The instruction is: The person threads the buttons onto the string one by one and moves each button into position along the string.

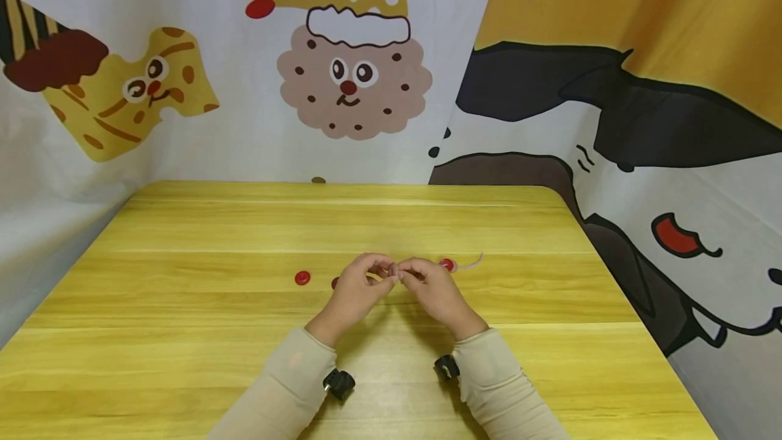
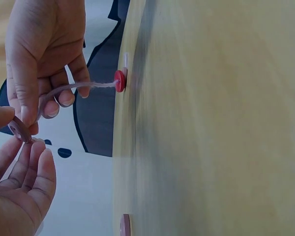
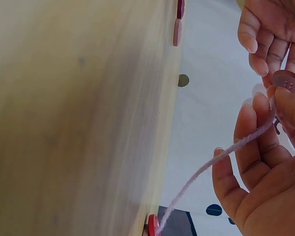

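Between the thumb and fingers of my left hand (image 1: 359, 285) is a brownish-pink button (image 3: 287, 81), held above the table. My right hand (image 1: 438, 290) pinches a pale pink string (image 3: 206, 166) close to that button's edge. Whether the string's end passes through a hole cannot be told. The string runs down from the right hand to a red button (image 2: 119, 81) on the table, and a tail of it lies beyond that button. In the head view the two hands meet fingertip to fingertip.
Another red button (image 1: 302, 278) lies on the wooden table (image 1: 183, 358) left of the hands. A dark red button (image 1: 334, 282) is partly hidden by the left hand; a pinkish button (image 3: 177, 32) lies near it. A cartoon-printed curtain (image 1: 232, 148) hangs behind.
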Tool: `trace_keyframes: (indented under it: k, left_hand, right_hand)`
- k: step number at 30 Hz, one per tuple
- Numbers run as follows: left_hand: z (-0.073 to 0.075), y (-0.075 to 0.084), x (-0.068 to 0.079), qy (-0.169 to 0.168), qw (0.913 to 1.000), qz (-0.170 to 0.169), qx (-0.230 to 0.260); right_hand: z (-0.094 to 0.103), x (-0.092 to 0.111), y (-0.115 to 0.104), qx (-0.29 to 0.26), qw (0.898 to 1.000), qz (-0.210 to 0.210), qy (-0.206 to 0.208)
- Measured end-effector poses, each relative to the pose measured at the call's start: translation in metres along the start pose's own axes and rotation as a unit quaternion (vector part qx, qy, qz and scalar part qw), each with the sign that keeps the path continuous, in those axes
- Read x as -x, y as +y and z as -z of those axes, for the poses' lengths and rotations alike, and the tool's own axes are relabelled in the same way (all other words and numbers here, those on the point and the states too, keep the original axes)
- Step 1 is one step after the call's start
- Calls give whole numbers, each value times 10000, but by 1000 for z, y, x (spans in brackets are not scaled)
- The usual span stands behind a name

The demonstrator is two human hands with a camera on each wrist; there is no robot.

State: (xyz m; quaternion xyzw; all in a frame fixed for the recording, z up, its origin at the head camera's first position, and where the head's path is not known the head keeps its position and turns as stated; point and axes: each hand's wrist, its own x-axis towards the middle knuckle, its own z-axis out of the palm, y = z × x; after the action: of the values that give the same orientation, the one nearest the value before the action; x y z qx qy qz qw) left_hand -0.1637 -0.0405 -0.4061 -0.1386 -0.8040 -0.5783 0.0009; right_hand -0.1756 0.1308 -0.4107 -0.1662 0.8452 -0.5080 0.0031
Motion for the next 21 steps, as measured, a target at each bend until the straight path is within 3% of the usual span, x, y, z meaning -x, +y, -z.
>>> trace_keyframes:
  k: [11, 21]
  left_hand:
    - [0, -1, -1, 16, 10000, -16, -33]
    - [0, -1, 0, -33, 10000, -13, -22]
  right_hand:
    - [-1, -1, 1, 318, 9990, 321, -36]
    - [-2, 1, 3, 277, 9974, 656, 109]
